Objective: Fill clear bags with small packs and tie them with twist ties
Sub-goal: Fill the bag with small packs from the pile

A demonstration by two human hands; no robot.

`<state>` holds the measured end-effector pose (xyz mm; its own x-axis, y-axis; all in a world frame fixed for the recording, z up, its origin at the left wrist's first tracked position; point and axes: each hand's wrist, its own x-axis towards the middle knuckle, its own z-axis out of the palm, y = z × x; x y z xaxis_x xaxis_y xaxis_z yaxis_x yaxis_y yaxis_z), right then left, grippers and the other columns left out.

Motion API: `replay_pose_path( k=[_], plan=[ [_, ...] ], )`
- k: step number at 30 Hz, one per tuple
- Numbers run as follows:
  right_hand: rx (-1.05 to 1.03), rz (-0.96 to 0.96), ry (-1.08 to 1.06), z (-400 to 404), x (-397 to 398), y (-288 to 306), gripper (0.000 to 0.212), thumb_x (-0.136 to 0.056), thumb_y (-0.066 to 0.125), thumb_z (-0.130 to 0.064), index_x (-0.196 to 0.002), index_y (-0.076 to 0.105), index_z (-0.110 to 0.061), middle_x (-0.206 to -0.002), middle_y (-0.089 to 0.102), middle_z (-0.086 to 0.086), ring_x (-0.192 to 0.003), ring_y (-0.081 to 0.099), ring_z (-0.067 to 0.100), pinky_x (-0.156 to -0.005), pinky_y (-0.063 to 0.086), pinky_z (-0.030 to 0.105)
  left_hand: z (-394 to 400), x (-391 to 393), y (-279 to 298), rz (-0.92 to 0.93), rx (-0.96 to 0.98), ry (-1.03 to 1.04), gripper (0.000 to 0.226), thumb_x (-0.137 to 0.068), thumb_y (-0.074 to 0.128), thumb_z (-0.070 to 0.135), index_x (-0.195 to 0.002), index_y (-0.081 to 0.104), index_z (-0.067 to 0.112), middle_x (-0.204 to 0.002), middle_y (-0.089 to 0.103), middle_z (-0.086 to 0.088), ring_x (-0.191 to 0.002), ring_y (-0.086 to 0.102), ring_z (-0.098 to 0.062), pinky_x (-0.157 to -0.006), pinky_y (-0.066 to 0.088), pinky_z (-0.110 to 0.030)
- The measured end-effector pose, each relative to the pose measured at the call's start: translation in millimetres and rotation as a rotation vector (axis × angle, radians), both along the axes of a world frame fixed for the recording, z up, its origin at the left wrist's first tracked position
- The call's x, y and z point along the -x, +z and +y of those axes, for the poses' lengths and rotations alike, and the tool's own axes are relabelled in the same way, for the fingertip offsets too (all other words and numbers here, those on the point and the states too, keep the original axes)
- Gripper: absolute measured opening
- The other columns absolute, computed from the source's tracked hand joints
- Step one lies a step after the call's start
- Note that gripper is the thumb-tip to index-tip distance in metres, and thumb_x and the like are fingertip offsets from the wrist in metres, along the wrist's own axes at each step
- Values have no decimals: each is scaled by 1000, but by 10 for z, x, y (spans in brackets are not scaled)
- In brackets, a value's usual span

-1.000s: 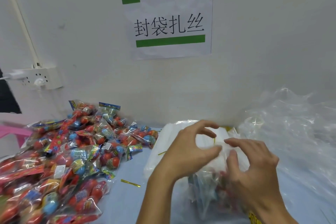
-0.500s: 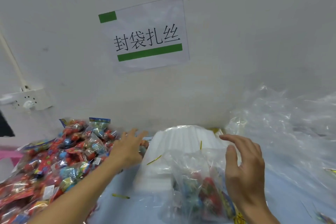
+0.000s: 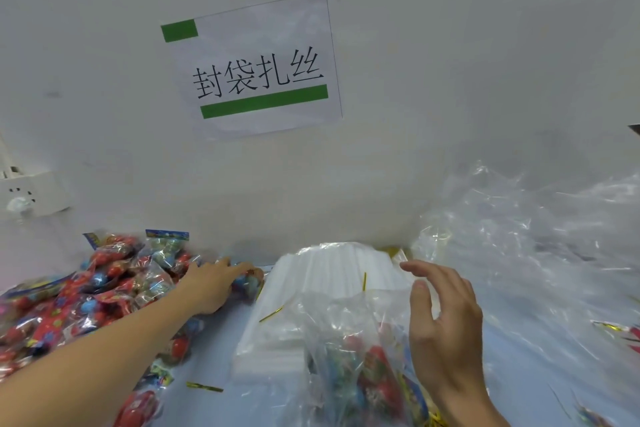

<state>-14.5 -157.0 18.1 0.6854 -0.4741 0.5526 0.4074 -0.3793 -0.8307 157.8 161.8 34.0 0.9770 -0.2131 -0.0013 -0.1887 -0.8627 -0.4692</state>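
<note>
Red-and-blue small packs in crinkly clear wrappers sit piled at lower left of the frame, spilling toward centre. Left hand has swung out from the bag mouth, where it was a second ago, to the pile's right edge at mid-frame; half a second ago it was just arriving, now its fingertips are down on a blue-and-red pack. Fingers reach forward over that pack; can't tell if they've closed on it yet.

Gold twist ties lie loose on the pale blue tabletop: one at lower centre-left, one across the stack of flat clear bags, one upright further back. White stack of flat clear bags sits centre, against the wall.

Clear plastic bag being filled stands bottom centre, mouth open, already part-loaded with red and blue packs. Right hand hovers just right of the bag mouth, fingers spread and relaxed, holding nothing; no visible grip on the film.

Read: bag isn't full, filling step continues, left hand is fetching another pack. Tying not started. Risk: unsupported mouth may slump before the next pack arrives.

Big heap of crumpled clear plastic fills the right side.
</note>
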Motion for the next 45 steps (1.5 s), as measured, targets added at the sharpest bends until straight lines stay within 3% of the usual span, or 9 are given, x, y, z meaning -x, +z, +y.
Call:
replay_pose_path(
  k=[4, 9, 14, 19, 23, 28, 33, 40, 45],
  plan=[
    [-2, 11, 9, 1, 3, 3, 26, -88, 40, -31, -97, 61, -44, -108, 62, -22, -109, 52, 9, -102, 42, 54, -52, -44, 130, -80, 417, -50, 49, -96, 42, 6, -136, 54, 31, -116, 63, -4, -109, 61, -29, -86, 49, -37],
    [-10, 30, 32, -8, 12, 16, 26, -88, 40, -31, -97, 58, -47, -107, 59, -28, -110, 54, 11, -103, 42, 55, -277, 52, 352, -310, 1207, 36, 43, -98, 39, -5, -128, 63, 14, -84, 66, 5, -60, 59, -6, -47, 46, -14],
    [-18, 32, 68, 22, 13, 9, 27, -86, 42, -28, -97, 62, -42, -104, 62, -24, -109, 57, 14, -100, 45, 46, -617, 423, 512, -234, 2015, 187, 33, -104, 40, 6, -124, 62, 19, -102, 64, -13, -64, 60, -22, -45, 46, -24],
    [-7, 42, 70, 23, 10, -6, 28, -87, 42, -28, -96, 61, -46, -105, 63, -22, -106, 56, 9, -90, 42, 32, -968, 968, 392, 14, 2477, 91, 36, -94, 43, -7, -116, 60, 15, -106, 59, -29, -96, 62, -47, -80, 55, -49],
    [0, 59, 66, 12, 12, -23, 29, -86, 42, -28, -99, 66, -39, -107, 65, -18, -108, 57, 5, -88, 42, 31, -1209, 1257, 258, -51, 2777, 70, 45, -93, 35, -8, -119, 56, 23, -95, 64, -15, -82, 63, -32, -65, 56, -42],
    [-21, 87, 85, 21, 12, -12, 30, -85, 43, -30, -100, 68, -39, -108, 67, -15, -105, 57, -5, -79, 44, 14, -1320, 1444, 155, -30, 2989, 22, 39, -93, 39, -8, -103, 66, 19, -84, 68, -14, -70, 71, -24, -62, 60, -36],
    [3, 130, 63, 44, 91, 125, 33, -85, 42, -35, -108, 65, -33, -108, 67, -12, -107, 60, 10, -91, 42, 37, -1387, 1408, 241, -34, 3004, 21, 31, -95, 42, -6, -105, 63, 16, -82, 68, -13, -72, 68, -26, -60, 59, -35],
    [523, 37, -112, 259, 197, 673, 33, -86, 48, -25, -116, 51, -39, -108, 56, -11, -104, 50, 13, -97, 41, 44, -1321, 1372, 377, 92, 3082, -114, 36, -94, 43, -2, -121, 60, 16, -108, 64, -21, -91, 69, -32, -86, 54, -44],
    [529, 154, 77, 578, 22, 909, 32, -97, 52, -14, -122, 59, -34, -113, 61, -14, -102, 55, -5, -89, 43, 6, -1293, 1377, 440, 95, 3023, -215, 34, -97, 46, 3, -129, 56, 9, -106, 63, -21, -96, 60, -39, -91, 51, -50]
  ],
)
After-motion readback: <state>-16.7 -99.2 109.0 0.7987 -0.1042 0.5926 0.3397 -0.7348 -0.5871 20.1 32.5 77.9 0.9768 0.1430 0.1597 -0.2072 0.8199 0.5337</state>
